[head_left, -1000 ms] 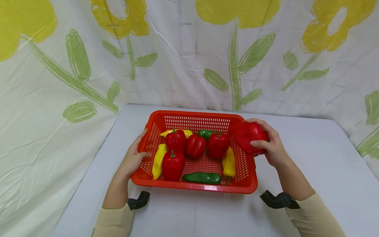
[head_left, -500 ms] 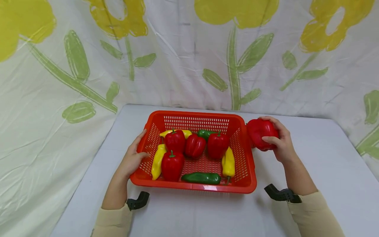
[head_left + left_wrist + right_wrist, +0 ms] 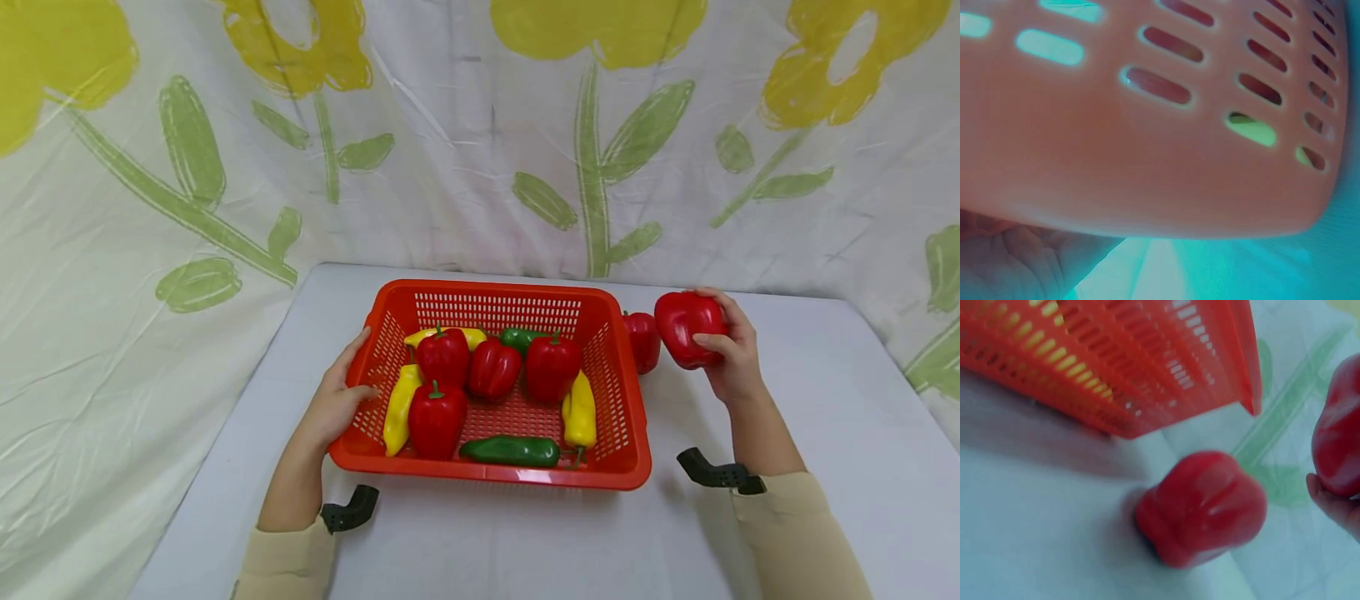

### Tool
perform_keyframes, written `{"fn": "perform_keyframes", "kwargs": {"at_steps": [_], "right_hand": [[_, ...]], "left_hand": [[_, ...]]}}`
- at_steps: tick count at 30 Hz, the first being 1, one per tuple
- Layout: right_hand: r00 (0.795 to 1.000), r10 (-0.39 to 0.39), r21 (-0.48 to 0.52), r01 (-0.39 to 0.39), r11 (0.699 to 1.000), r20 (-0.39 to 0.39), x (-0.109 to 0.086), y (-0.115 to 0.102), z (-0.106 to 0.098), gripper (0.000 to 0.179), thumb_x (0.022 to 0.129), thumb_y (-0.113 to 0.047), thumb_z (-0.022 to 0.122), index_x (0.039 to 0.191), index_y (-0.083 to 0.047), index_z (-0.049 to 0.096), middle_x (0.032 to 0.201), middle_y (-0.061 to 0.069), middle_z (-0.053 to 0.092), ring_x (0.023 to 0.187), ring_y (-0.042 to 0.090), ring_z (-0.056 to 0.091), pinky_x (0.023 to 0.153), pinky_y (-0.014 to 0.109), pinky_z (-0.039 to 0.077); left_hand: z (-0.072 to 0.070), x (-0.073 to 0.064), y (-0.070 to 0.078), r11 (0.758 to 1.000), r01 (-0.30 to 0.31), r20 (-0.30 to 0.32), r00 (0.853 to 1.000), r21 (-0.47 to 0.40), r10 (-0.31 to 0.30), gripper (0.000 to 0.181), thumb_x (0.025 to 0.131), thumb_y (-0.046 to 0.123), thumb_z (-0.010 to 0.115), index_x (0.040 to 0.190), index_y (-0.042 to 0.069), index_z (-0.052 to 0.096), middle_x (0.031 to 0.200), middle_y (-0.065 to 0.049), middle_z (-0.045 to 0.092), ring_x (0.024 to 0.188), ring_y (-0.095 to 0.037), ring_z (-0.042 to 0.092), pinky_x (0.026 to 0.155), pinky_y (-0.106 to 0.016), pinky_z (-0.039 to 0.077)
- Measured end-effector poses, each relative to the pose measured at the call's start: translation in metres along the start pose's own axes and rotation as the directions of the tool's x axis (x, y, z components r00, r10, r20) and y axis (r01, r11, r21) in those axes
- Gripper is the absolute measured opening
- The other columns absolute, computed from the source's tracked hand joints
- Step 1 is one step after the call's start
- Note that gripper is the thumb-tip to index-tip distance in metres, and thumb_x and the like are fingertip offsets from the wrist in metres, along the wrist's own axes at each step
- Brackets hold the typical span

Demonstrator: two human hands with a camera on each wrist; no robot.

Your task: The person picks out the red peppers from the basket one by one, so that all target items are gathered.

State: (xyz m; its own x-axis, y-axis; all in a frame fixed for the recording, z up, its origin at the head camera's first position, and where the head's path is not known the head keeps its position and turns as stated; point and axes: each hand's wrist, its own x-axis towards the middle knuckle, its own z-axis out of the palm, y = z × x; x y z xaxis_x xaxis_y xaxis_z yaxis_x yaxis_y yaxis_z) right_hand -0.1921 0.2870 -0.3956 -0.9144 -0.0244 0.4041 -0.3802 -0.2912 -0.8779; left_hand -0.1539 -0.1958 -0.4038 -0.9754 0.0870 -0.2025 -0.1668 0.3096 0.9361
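Note:
My left hand (image 3: 341, 404) grips the left side of a red plastic basket (image 3: 487, 473), its thumb over the rim. The left wrist view is mostly filled by the slotted basket wall (image 3: 1147, 144), with part of the palm below. My right hand (image 3: 731, 358) holds a red bell pepper (image 3: 684, 327) to the right of the basket, above the table. A second red bell pepper (image 3: 643, 342) sits on the table against the basket's right side in the head view. The right wrist view shows this pepper (image 3: 1204, 509) lying close by the basket, with the held one at the right edge.
Inside the basket are several red bell peppers (image 3: 438, 421), yellow peppers (image 3: 402, 408) and green peppers (image 3: 510, 451). The white table (image 3: 810, 400) extends around it. Behind hangs a white curtain (image 3: 465, 167) painted with yellow flowers.
My right hand has carried the red bell pepper rightward, from over the basket's right rim to beside it, uncovering the pepper on the table. The left hand and basket stay nearly still.

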Motion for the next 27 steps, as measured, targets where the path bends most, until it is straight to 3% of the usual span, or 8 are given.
{"fn": "perform_keyframes", "kwargs": {"at_steps": [10,27], "right_hand": [[0.988,0.096,0.026,-0.094,0.995,-0.122,0.003,0.014,-0.023,0.054,0.081,0.012,0.043,0.129,-0.013,0.048,0.131,0.001,0.044,0.120,0.017,0.040,0.077,0.020,0.054],[0.925,0.269,0.085,-0.256,0.963,-0.268,0.006,0.037,-0.057,0.048,0.089,-0.003,0.039,0.132,-0.024,0.045,0.132,-0.007,0.036,0.119,0.011,0.034,0.078,0.017,0.053]], "left_hand": [[0.000,0.001,-0.001,1.000,-0.005,0.000,1.000,-0.005,0.005,0.081,0.086,-0.003,0.045,0.149,0.036,0.014,0.155,-0.010,0.019,0.126,-0.038,0.041,0.090,-0.049,0.049],[0.000,-0.001,0.001,1.000,0.000,-0.004,1.000,0.010,0.000,0.081,0.086,-0.003,0.045,0.149,0.035,0.014,0.155,-0.009,0.018,0.127,-0.037,0.040,0.092,-0.049,0.048]]}}
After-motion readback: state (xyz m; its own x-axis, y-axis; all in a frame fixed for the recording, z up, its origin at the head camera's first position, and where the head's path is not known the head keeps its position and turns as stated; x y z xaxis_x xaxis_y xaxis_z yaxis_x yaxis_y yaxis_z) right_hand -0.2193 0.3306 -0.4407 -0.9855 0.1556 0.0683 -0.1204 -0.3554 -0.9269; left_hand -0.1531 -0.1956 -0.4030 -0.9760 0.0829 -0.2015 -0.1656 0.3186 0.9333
